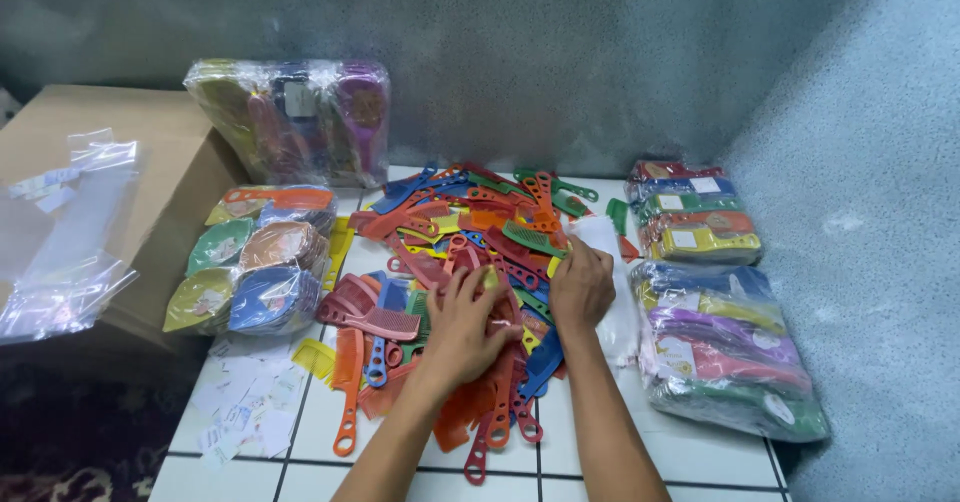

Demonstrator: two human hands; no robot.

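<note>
Your two hands lay on one heap of coloured plastic combs (470, 252), too tangled to count, on the white tiled floor (660, 442). Your left hand (462, 324) pressed flat there, fingers spread wide. Your right hand (581, 287) curled at its one o'clock; I could not tell what its fingers pinched. Wrapped bundles numbered four: one (290, 120) at eleven o'clock, one (255, 262) at nine, two (722, 347) at three. One cardboard box (165, 162) sat at ten.
</note>
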